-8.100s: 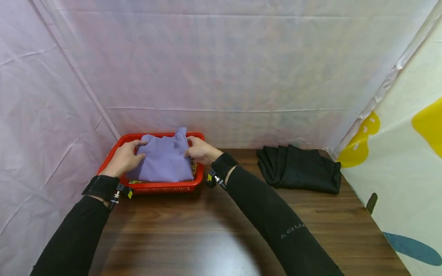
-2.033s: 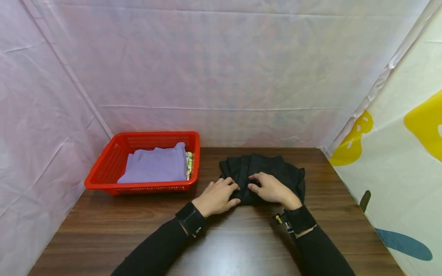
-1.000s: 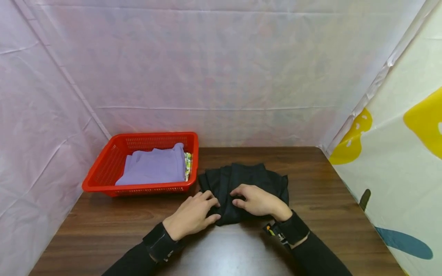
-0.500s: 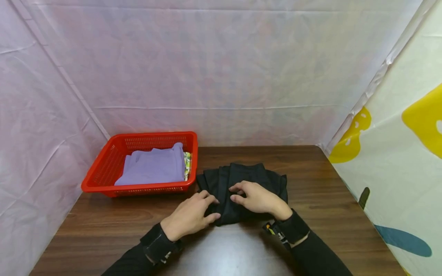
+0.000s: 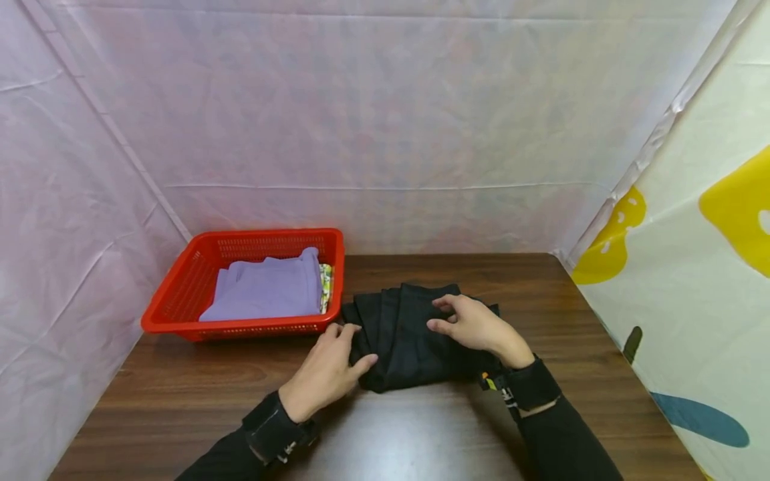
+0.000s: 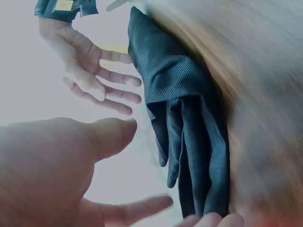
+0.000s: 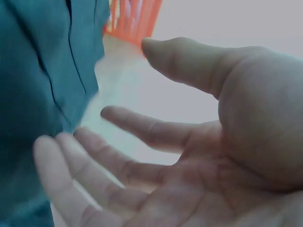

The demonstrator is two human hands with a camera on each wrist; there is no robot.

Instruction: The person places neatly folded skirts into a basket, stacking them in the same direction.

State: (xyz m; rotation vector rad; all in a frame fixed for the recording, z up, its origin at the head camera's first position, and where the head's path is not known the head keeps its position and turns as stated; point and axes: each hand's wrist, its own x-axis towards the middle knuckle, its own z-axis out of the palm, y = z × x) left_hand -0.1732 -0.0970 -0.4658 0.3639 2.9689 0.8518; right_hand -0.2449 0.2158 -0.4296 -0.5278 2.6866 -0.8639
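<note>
A black folded garment (image 5: 415, 341) lies on the table with several loose layered folds. My left hand (image 5: 325, 367) is at its left edge with fingers spread; in the left wrist view the thumb (image 6: 116, 135) stands apart from the fabric, and other fingertips reach the end of the folds. Over the right part of the cloth hovers my right hand (image 5: 478, 327). Its fingers are loosely bent in the right wrist view, with no cloth between thumb and fingers (image 7: 118, 165).
A red plastic basket (image 5: 252, 327) stands at the back left, close to the garment. Inside it are a folded lilac garment (image 5: 267, 290) and a patterned cloth (image 5: 326, 287) beneath. Pale fabric walls enclose the wooden table (image 5: 204, 381) behind and at both sides.
Both hands have left the lilac garment, which now lies flat in the basket. The black garment has moved left and nearer. Just now my right hand lifted rightward and my left hand spread.
</note>
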